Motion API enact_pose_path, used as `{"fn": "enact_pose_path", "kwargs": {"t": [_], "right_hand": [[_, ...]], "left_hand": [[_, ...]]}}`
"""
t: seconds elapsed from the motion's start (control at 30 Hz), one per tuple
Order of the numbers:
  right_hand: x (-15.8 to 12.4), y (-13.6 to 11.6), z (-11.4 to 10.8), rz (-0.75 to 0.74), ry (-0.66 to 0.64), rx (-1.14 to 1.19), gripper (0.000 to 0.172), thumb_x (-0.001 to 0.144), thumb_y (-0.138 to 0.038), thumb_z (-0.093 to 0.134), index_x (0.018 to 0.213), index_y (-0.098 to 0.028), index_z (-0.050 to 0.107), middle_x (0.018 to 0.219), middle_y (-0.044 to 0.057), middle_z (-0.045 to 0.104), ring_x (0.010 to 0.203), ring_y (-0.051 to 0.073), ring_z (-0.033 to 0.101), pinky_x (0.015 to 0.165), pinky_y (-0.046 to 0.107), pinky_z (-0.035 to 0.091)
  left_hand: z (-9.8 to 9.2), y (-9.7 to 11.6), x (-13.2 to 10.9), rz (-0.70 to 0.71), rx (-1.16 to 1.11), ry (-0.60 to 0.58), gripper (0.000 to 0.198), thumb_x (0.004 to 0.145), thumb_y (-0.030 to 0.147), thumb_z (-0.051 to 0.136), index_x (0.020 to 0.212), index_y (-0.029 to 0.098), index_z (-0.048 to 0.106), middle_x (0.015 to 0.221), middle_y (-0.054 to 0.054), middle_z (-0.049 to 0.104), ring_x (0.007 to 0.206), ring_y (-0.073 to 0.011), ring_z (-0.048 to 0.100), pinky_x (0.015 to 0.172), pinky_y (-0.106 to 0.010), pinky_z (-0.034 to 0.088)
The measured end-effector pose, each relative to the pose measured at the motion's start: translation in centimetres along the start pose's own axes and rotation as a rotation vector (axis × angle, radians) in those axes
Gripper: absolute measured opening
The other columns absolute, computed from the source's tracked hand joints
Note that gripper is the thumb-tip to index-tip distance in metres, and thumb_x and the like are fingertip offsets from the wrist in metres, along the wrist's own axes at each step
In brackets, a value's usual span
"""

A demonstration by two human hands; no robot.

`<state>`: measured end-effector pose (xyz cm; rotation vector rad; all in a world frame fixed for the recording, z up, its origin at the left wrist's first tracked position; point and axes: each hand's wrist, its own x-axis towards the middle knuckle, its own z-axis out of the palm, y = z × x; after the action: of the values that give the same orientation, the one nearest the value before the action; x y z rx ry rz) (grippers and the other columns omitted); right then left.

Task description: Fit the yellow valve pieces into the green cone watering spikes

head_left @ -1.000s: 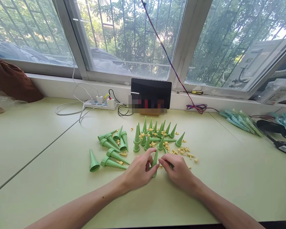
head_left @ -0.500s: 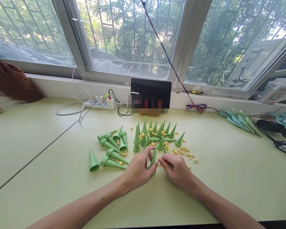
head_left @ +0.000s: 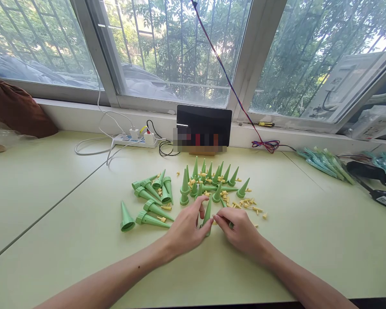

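Note:
My left hand point(head_left: 190, 224) is closed round an upright green plastic spike point(head_left: 207, 211), thumb at the near side and fingers behind it. Just right of the spike, my right hand point(head_left: 239, 227) pinches with thumb and forefinger; a bit of yellow shows at the fingertips, most of it hidden. Beyond my hands stand several green spikes point(head_left: 243, 189) with yellow valves on them. Loose yellow valves point(head_left: 256, 210) lie to the right of the group. More green spikes point(head_left: 152, 218) lie on their sides at the left, and one single spike point(head_left: 126, 218) stands apart there.
A tablet point(head_left: 203, 124) leans on a stand at the back of the pale green table point(head_left: 67, 240). A power strip point(head_left: 135, 140) with cables lies left of it. Bagged blue-green items point(head_left: 321, 163) and a black strap point(head_left: 373, 176) are at the right, a brown bag point(head_left: 19, 109) at far left.
Hardly anything differs. Both hands keep their places at the green spike, with only a slight shift of the right fingertips.

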<state>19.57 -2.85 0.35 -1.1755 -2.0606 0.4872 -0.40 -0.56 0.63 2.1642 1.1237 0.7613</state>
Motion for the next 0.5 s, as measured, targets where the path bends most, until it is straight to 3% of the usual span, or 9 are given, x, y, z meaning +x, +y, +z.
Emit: {"fn": "enact_pose_path", "kwargs": {"t": [0.27,0.5], "right_hand": [[0.0,-0.12,-0.06,-0.001,-0.021,-0.015,0.032,0.102,-0.023,0.049,0.07,-0.02,0.048,0.064,-0.002,0.052,0.058,0.013,0.046,0.059,0.025,0.034],[-0.02,-0.14,-0.04,0.008,-0.038,-0.018,0.032,0.102,-0.025,0.048,0.071,-0.02,0.051,0.065,-0.001,0.053,0.059,0.013,0.047,0.058,0.026,0.035]], "left_hand": [[-0.03,-0.28,0.08,-0.023,-0.09,-0.03,0.046,0.096,0.035,0.054,0.138,0.021,0.04,0.081,0.004,0.056,0.054,-0.011,0.049,0.053,-0.024,0.038],[0.02,-0.4,-0.03,0.021,-0.031,-0.018,0.043,0.097,0.032,0.051,0.137,0.021,0.042,0.08,0.003,0.058,0.057,-0.0124,0.051,0.056,-0.025,0.04]]}}
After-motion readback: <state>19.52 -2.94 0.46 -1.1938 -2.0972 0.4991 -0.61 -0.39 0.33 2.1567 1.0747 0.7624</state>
